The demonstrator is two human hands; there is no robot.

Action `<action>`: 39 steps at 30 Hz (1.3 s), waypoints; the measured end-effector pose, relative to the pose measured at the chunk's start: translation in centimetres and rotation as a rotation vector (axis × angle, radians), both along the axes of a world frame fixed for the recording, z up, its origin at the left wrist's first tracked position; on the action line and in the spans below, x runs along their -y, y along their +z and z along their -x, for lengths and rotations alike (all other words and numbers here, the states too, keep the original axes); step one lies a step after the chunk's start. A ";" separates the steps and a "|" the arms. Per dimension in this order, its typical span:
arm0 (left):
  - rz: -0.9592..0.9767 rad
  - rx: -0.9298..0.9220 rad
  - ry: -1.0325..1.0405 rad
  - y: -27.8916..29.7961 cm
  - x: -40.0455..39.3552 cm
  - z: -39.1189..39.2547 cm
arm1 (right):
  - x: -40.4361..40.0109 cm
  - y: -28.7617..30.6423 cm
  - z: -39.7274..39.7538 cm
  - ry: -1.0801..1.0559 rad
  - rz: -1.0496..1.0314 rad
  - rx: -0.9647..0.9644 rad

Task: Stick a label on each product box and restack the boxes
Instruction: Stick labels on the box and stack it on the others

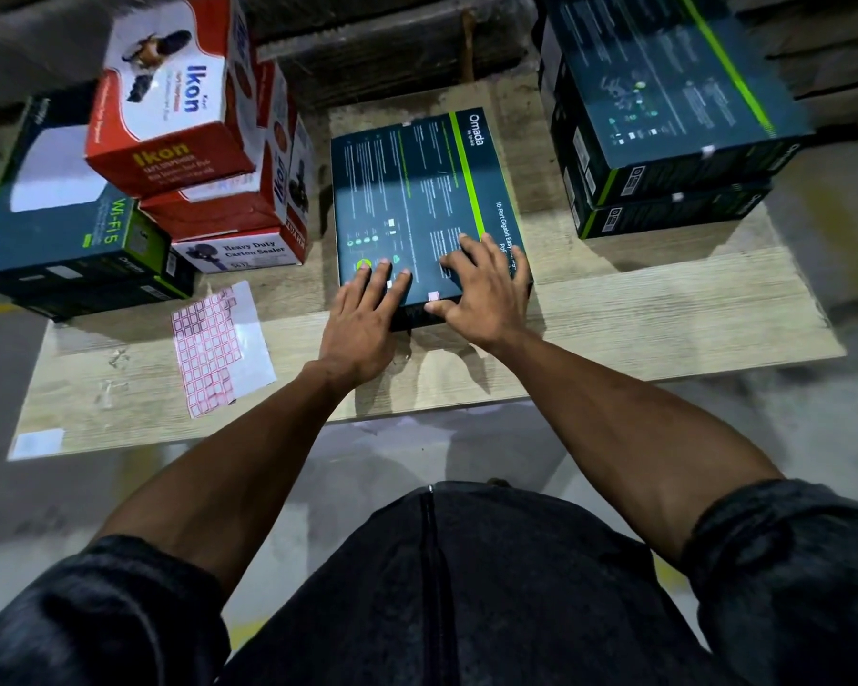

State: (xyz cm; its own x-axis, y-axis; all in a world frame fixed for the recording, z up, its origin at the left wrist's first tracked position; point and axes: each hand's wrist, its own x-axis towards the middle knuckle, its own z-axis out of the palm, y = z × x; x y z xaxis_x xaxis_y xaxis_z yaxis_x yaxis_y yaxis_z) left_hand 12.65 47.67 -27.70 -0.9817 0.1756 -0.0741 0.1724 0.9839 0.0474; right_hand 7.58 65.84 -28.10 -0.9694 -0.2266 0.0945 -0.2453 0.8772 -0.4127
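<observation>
Centrally, both hands (417, 299) flat on "Omada" box (417, 190).

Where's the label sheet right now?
The label sheet lies flat on the table, left of the left hand, in front of the Wi-Fi box.

both hands, left (362, 319) and right (476, 284), lie flat on the dark omada box (417, 200) on the wooden board (640, 314).

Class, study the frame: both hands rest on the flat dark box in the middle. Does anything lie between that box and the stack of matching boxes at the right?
Nothing visible does. The flat dark box, under the left hand and right hand, is separated from the right-hand stack only by bare wooden tabletop. The label sheet lies on the other side.
</observation>
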 end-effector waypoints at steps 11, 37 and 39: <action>0.000 -0.001 0.002 0.0 0.0 0.0 | -0.8 -0.1 0.1 0.068 -0.025 0.016; -0.007 -0.002 0.013 0.3 -0.2 -0.2 | -0.3 -0.2 0.0 0.011 0.065 0.016; -0.009 -0.011 0.011 0.2 -0.2 -0.2 | -0.2 -0.4 0.0 0.001 0.051 -0.002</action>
